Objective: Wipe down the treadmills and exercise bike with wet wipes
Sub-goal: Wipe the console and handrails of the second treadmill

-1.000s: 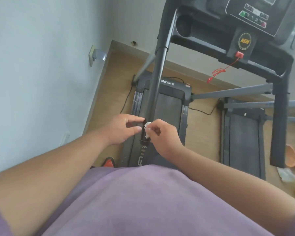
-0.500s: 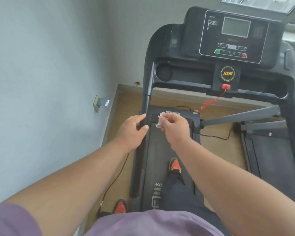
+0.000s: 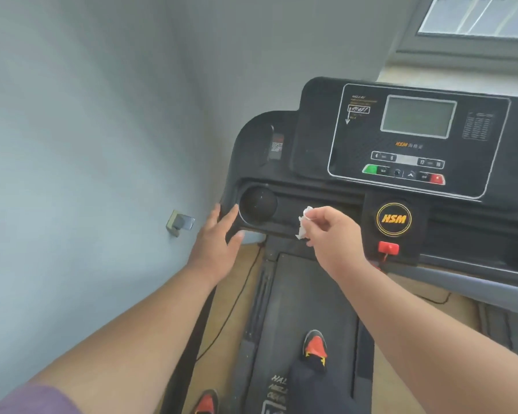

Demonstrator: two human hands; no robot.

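- Treadmill (image 3: 311, 309) fills the right half of the view, console (image 3: 416, 138) up at about 1 o'clock, belt running down toward 6.
- Right hand (image 3: 332, 234) is pretty much dead center, pinching a scrunched white wipe (image 3: 304, 222) between thumb and fingertips. The other fingers are curled in, so it's a tight little grip on the wad.
- Wipe sits in front of the tray strip under the console, just right of the cup holder (image 3: 257, 204). Can't tell if it's actually touching the plastic or just hanging in front of it.
- Left hand (image 3: 219, 240) is at about 9 o'clock from the wipe, fingers straight and together, holding nothing. Fingertips are right at the left edge of the cup holder, thumb poking out under its rim. Looks like it's touching the frame there, but hard to be sure.
- Round HSM logo (image 3: 393, 219) is at 3 o'clock from the right hand, with the red safety key (image 3: 388, 248) right below it.
- Screen (image 3: 417, 116) is blank, with green and red buttons in the row under it.
- Two shoes, red and black: one (image 3: 314, 349) on the belt at 6 o'clock, the other (image 3: 205, 403) at the bottom edge left of the belt.
- Cable (image 3: 237, 306) trails along the wood floor by the wall, and there's a small metal bracket (image 3: 180, 222) on the wall at 9 o'clock.
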